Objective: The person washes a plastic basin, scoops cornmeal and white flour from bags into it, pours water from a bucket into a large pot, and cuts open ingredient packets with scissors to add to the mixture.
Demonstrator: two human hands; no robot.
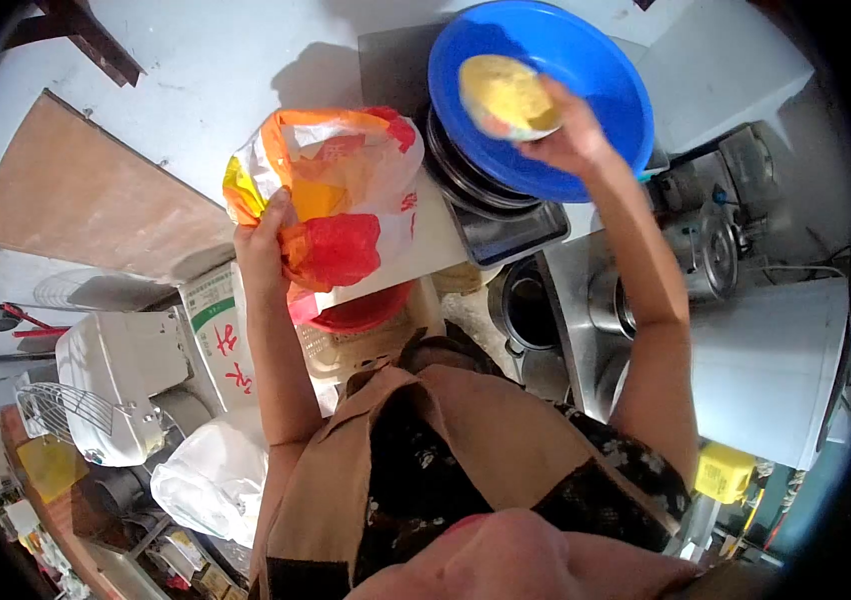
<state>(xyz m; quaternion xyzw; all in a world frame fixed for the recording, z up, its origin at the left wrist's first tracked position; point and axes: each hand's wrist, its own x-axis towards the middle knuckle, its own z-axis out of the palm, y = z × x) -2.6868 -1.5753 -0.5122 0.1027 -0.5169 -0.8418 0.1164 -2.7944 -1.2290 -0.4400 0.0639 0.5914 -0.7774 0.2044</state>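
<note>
- Part of the person's head (506, 560) lies nearest the camera at the bottom edge, with a tan apron (506, 415) over a black floral top (421, 480) just beyond it.
- Left hand (264, 238): it grips the near left rim of a plastic carrier bag (331, 250), thumb on the printed film; the other fingers are mostly hidden, so their spacing cannot be told. The bag, white with orange, red and yellow print, stands with its mouth open beside the basin, over a pale tabletop (433, 245).
- Right hand (571, 135): its fingers are clamped on the rim and side of a small bowl (508, 97) of something yellow, which motion blur leaves unclear. The bowl is above the left part of a blue plastic basin (606, 100), to the right of the bag.
- Dark round pans (446, 165) are stacked under the basin's left side, and a black rectangular tray (516, 238) lies at their near edge.
- Below the tabletop, a red basin (361, 310) sits over a beige perforated basket (346, 350).
- To the right, a lidded metal pot (714, 250) stands near a white box-shaped container (771, 360).
</note>
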